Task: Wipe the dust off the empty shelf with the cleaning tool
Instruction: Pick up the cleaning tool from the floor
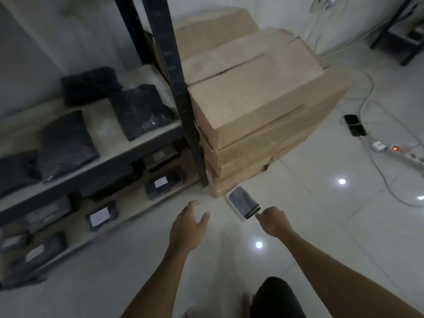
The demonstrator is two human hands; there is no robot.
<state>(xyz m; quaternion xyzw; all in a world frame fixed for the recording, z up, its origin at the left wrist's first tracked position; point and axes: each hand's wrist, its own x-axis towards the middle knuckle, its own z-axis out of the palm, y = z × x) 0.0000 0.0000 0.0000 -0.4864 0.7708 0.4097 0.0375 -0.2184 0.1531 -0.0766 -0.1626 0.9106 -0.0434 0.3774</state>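
Observation:
My right hand [274,222] grips the handle of the cleaning tool [243,202], a flat white-rimmed head with a grey pad, held low over the white tiled floor just in front of the stacked boxes. My left hand [189,226] hovers open beside it, fingers spread, holding nothing. The dark metal shelf unit [183,106] stands to the left; its visible boards carry black wrapped packages [140,111]. No bare shelf board shows in this view.
A stack of cardboard boxes [259,106] stands against the shelf post. Cables, two phones [354,125] and a power strip [403,152] lie on the floor at right. Labelled dark parcels [102,215] fill the lowest shelf. My knee [277,297] shows at the bottom.

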